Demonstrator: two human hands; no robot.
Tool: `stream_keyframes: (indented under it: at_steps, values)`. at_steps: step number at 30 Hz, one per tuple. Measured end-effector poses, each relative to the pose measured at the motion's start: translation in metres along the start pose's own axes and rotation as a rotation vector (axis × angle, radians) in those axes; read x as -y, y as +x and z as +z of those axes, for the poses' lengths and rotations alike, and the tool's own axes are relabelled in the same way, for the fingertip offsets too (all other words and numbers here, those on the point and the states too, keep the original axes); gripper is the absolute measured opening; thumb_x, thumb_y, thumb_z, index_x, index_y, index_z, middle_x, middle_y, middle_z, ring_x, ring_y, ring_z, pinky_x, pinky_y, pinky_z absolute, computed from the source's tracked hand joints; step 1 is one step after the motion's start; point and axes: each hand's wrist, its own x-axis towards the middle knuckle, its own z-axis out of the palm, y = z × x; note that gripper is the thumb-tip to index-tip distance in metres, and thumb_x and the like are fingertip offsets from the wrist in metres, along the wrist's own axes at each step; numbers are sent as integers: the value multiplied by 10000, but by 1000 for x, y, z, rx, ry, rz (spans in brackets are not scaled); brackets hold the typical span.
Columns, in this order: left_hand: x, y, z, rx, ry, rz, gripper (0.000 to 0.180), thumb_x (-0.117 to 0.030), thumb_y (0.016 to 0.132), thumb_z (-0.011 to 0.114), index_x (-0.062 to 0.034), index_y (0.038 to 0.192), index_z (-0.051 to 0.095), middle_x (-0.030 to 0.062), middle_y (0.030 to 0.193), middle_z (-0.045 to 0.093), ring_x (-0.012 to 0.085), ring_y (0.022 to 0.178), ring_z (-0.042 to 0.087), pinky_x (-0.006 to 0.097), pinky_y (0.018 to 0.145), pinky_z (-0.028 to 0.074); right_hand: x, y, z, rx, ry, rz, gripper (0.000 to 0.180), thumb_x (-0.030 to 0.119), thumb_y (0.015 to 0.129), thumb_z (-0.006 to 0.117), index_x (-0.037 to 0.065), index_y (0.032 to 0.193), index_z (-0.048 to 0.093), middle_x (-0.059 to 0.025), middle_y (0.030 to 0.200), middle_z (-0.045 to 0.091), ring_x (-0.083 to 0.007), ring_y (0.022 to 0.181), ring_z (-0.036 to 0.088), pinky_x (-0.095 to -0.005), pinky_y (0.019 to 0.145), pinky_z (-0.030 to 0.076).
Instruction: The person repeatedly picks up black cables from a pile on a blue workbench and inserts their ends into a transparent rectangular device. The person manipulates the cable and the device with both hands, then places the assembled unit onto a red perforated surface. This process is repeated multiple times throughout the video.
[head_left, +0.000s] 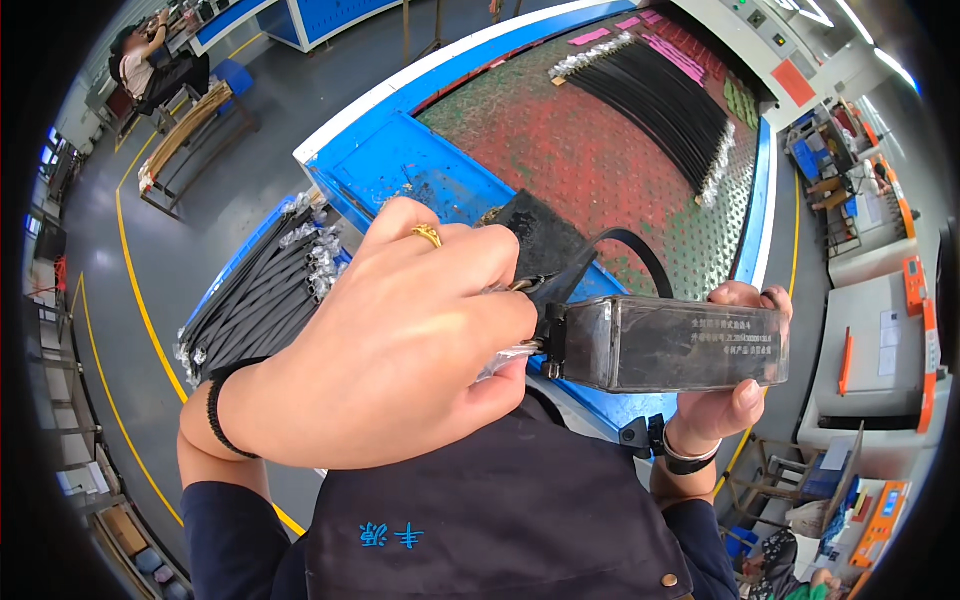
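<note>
My right hand [715, 410] holds a dark, see-through rectangular box [690, 345] with pale print on its front. Its thumb lies at the lower edge and fingertips curl over the top; the palm is hidden behind the box. At the box's left end sits a small black fitting [553, 342]. My left hand [430, 310], wearing a gold ring, is closed in a pinch beside that fitting. Bits of clear plastic and metal show at its fingertips, but what it grips is mostly hidden. A black band [640, 245] loops up behind the box.
Ahead is a blue-framed machine table [370, 180] with a worn red-green bed carrying a row of black hoses [650, 115] with plastic-wrapped ends. More black hoses [255, 285] fill a blue bin at left. A seated person [150, 65] is far left; machines stand at right.
</note>
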Motion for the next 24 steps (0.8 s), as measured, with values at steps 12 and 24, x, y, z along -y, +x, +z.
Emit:
stream_keyframes:
  at_steps: [12,24]
  values:
    - [4,1,4,-26,-2,8,173,-10,528,661,-76,684,629,25,684,489,194,619,484,310,698,367,-2,-2,-6,-11,-82,-34,798,447,670,625,11,1275,340,-201,1041,481,-223,924,510,-301,754,467]
    - [0,1,1,-43,71,45,199,-12,510,660,-77,696,633,19,699,497,176,621,488,318,688,362,2,4,-10,-144,53,97,838,454,614,692,26,1247,350,-213,1010,526,-249,918,543,-340,773,475]
